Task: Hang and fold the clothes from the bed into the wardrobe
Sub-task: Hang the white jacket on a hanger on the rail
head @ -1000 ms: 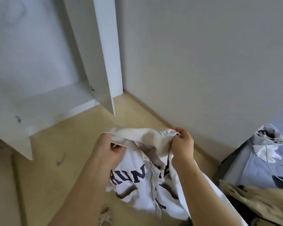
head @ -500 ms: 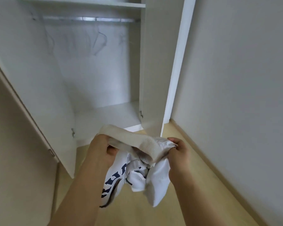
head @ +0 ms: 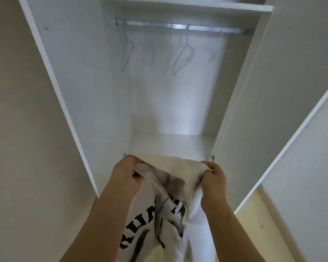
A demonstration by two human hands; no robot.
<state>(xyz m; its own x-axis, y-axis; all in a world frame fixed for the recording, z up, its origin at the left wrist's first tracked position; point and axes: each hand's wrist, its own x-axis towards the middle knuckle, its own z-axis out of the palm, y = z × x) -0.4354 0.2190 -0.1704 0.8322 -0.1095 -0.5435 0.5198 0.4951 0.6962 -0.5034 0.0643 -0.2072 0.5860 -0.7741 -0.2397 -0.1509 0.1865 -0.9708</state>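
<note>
Clutching the lettered jacket (head: 170,220) by its top edge in left hand (head: 128,174) and right hand (head: 213,178), just before the wardrobe (head: 106,91), below its hangers (head: 185,57). Could drop it while freeing a hand for one.

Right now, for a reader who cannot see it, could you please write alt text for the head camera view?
The left hand and right hand grip the beige band of a white zip sweatshirt with dark letters, held up before an open white wardrobe. Inside, a few thin empty hangers hang on a metal rail under a shelf.
</note>
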